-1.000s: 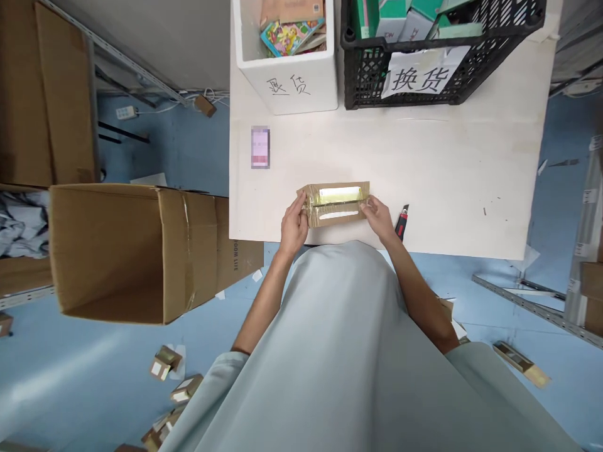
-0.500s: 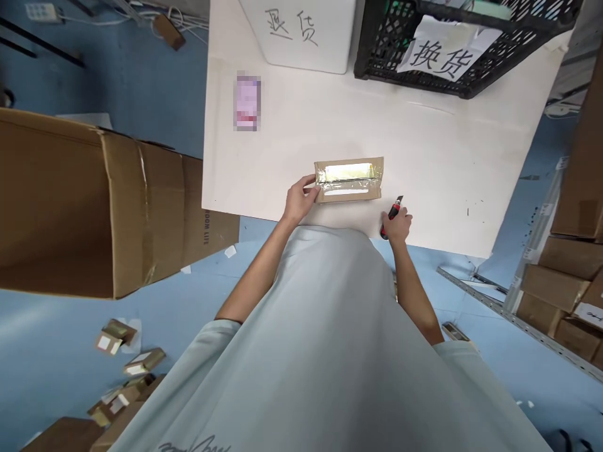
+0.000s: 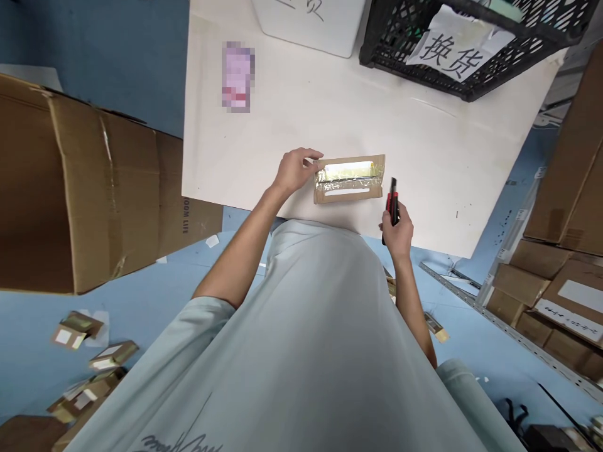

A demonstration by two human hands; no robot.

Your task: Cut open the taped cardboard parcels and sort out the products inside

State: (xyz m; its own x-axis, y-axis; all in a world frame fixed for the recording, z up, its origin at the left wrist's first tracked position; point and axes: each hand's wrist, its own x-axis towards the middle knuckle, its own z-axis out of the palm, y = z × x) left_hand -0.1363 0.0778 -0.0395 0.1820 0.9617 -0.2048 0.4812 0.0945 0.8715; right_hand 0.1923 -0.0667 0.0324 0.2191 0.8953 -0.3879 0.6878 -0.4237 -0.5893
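A small brown cardboard parcel (image 3: 349,192) lies on the white table, with shiny clear tape and white label strips across its top. At its upper left corner is my left hand (image 3: 294,171), index finger stretched out and thumb apart from it; the thumb tip meets the parcel's left edge. My right hand (image 3: 399,232) is wrapped round a red and black utility knife (image 3: 392,202), just right of the parcel. The knife points away from me, its tip apart from the cardboard.
On the white table (image 3: 282,100) stand a white bin (image 3: 311,28) and a black plastic crate (image 3: 471,56) with a handwritten paper sign. A blurred pink item (image 3: 238,76) lies at left. A large open carton (image 3: 127,188) stands left of the table; stacked cartons (image 3: 541,276) are at right.
My right hand has left the parcel, picked up the utility knife and raised it beside the parcel. My left hand has shifted to the upper left corner. The camera view has moved closer and turned.
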